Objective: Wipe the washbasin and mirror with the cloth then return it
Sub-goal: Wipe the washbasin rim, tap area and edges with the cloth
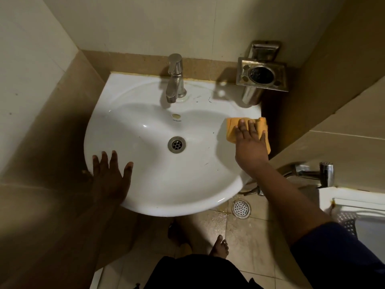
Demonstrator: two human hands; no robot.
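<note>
A white washbasin (158, 180) fills the middle of the view, with a round metal drain (176, 144) at its bottom. An orange cloth (231, 128) lies flat on the basin's right rim. My right hand (250, 140) presses down on the cloth with fingers spread. My left hand (110, 174) rests flat on the basin's front left rim, fingers apart, holding nothing. The mirror is out of view.
A steel tap (175, 80) stands at the back of the basin. A metal tumbler holder (261, 75) is fixed to the wall at the back right. Lower right are a wall tap (312, 174), a floor drain (241, 208) and a white toilet rim (354, 197). My bare foot (219, 246) is on the tiled floor.
</note>
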